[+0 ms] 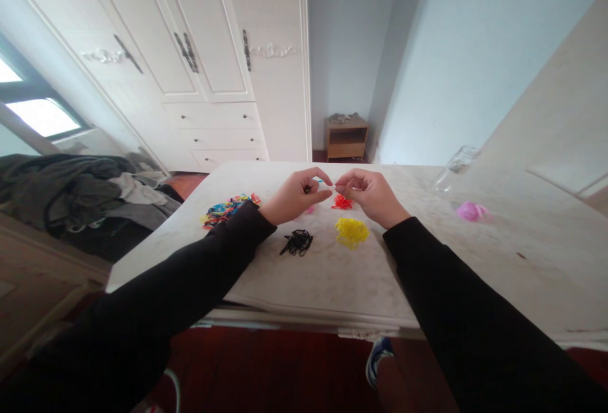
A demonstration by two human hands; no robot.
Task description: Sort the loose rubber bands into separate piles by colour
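My left hand (298, 196) and my right hand (371, 197) meet above the table, thumbs and forefingers pinched close together. A tiny pale thing shows between the fingertips, too small to name. Below my right hand lies a heap of red rubber bands (342, 202), partly hidden by the fingers. Nearer to me are a yellow heap of rubber bands (351, 233) and a black heap of rubber bands (297, 243). A mixed-colour pile of bands (230, 209) sits left of my left wrist. Bits of pink and blue peek out around my left hand.
The pale table (441, 280) carries a clear glass jar (453, 169) lying on its side and a pink-purple bundle (470, 211) at the right. Dark clothes (76, 191) are heaped at the left. A white wardrobe (280, 96) and a small wooden nightstand (347, 140) stand behind.
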